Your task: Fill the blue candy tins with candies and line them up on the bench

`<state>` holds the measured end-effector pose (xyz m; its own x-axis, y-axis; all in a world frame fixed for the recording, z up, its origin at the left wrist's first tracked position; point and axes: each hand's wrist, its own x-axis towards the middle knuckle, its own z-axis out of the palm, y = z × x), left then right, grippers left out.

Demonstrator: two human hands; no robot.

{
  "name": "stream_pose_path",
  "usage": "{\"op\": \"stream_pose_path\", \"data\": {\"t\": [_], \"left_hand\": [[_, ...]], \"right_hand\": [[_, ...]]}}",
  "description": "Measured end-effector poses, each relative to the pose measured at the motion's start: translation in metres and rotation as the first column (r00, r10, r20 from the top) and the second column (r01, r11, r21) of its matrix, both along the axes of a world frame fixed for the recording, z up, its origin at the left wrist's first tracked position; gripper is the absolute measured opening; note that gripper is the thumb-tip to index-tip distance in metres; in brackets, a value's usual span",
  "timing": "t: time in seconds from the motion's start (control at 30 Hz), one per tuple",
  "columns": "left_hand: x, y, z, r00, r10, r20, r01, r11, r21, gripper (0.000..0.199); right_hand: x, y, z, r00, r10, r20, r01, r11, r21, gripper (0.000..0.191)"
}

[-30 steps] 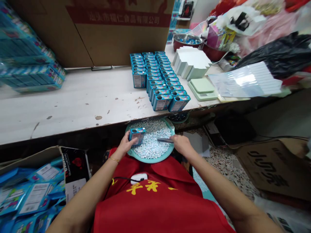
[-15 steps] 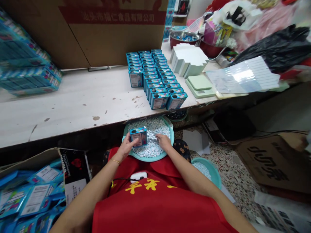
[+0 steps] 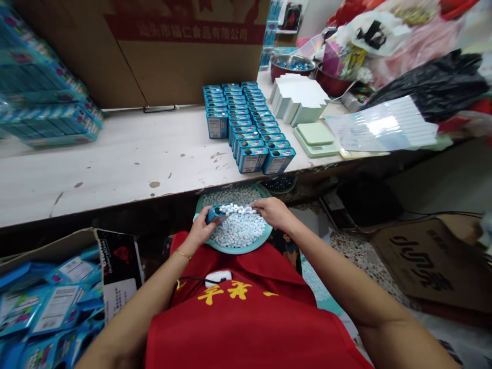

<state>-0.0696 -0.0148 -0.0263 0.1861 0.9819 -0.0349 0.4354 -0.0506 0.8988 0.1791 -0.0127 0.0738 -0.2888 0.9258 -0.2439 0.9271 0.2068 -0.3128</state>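
Observation:
My left hand (image 3: 200, 228) is closed around a small blue tin (image 3: 216, 214), tilted over a turquoise basin (image 3: 265, 237). The basin rests at my lap and holds many small white and pale blue candies (image 3: 242, 231). My right hand (image 3: 272, 211) is pinched at the basin's right side, above the candies. A heap of candies (image 3: 236, 209) stretches between its fingertips and the tin's opening; whatever carries them is hidden beneath. Rows of similar blue tins (image 3: 251, 160) stand upright on the white table (image 3: 115, 169) ahead.
A pale green scale (image 3: 315, 134), a stack of white card (image 3: 298, 97) and plastic sheets (image 3: 384, 123) lie at the table's right. At lower left, an open carton (image 3: 119, 266) holds blue packages. A large cardboard box (image 3: 184, 61) stands behind.
My left hand has tipped the tin sideways, toward the right. My right hand has risen and shifted right, and a raised heap of candies now reaches the tin.

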Motion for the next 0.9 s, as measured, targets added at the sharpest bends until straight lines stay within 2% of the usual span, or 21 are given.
{"op": "stream_pose_path", "data": {"t": [0.13, 0.3, 0.5, 0.77, 0.9], "left_hand": [[0.006, 0.001, -0.004, 0.999, -0.041, -0.032, 0.042, 0.998, 0.035, 0.041], [0.006, 0.003, -0.013, 0.998, -0.043, -0.05, 0.046, 0.997, 0.058, 0.041], [0.005, 0.005, -0.019, 0.996, -0.059, -0.06, 0.064, 0.994, 0.084, 0.042], [0.006, 0.006, -0.014, 0.994, -0.085, -0.062, 0.091, 0.992, 0.085, 0.042], [0.001, 0.005, -0.009, 0.999, 0.012, 0.036, -0.012, 1.0, 0.001, 0.041]], "right_hand": [[-0.021, 0.003, 0.034, 0.964, 0.109, 0.242, -0.105, 0.994, -0.028, 0.032], [-0.043, 0.003, 0.057, 0.926, 0.176, 0.335, -0.191, 0.982, 0.012, 0.031], [-0.045, 0.0, 0.058, 0.927, 0.179, 0.329, -0.198, 0.98, 0.025, 0.031], [-0.046, 0.0, 0.06, 0.923, 0.198, 0.329, -0.23, 0.971, 0.062, 0.03], [-0.026, -0.002, 0.057, 0.927, 0.15, 0.343, -0.182, 0.981, 0.062, 0.029]]}}
